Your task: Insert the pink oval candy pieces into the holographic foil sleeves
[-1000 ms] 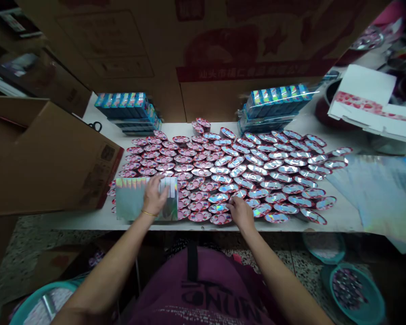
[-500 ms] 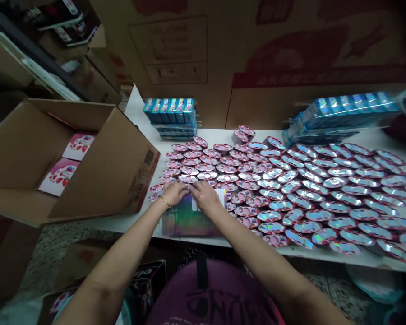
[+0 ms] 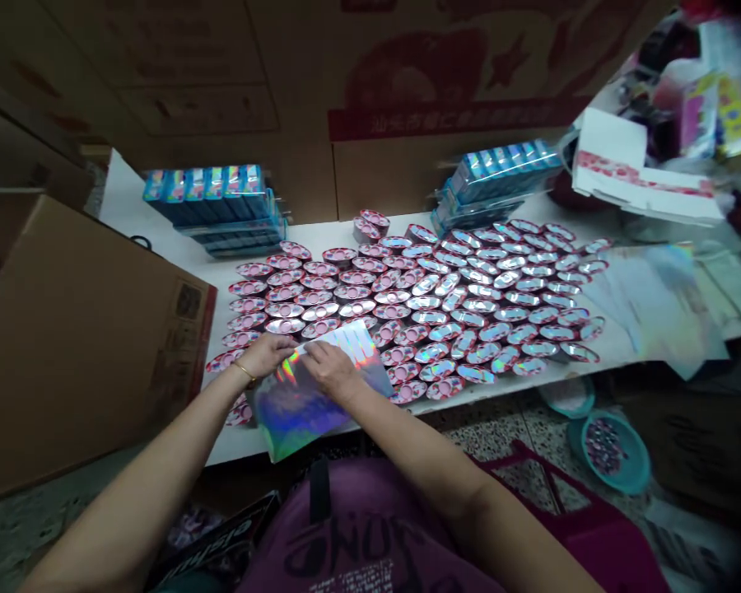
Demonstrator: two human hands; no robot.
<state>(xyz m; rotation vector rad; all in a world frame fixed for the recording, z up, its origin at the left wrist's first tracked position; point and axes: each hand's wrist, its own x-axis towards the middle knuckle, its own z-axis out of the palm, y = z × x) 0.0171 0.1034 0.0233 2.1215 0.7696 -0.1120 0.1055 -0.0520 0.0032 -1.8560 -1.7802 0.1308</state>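
A shiny holographic sheet (image 3: 309, 403) lies tilted over part of the rows of small boxes near the table's front edge. My left hand (image 3: 265, 356) has its fingers closed at the sheet's far left edge. Close beside it, my right hand (image 3: 333, 369) rests across the sheet, its fingertips pinched at the same far edge. Whether a small piece is between those fingertips is hidden. Around the sheet stand many small pink-and-red boxes with pointed oval tops (image 3: 353, 291). Those on the right have silvery, reflective tops (image 3: 482, 317); the left ones show pink centres.
Blue wrapped packs (image 3: 222, 206) stand at the back left, more blue packs (image 3: 494, 185) at the back right. A large open carton (image 3: 99, 346) borders the left. More holographic sheets (image 3: 648, 296) lie at the right end. A teal basin (image 3: 617, 453) sits on the floor.
The view has swung right, bringing the table's right end into sight. The sheet is now tilted, with its far right corner raised; both hands stay at its far edge.
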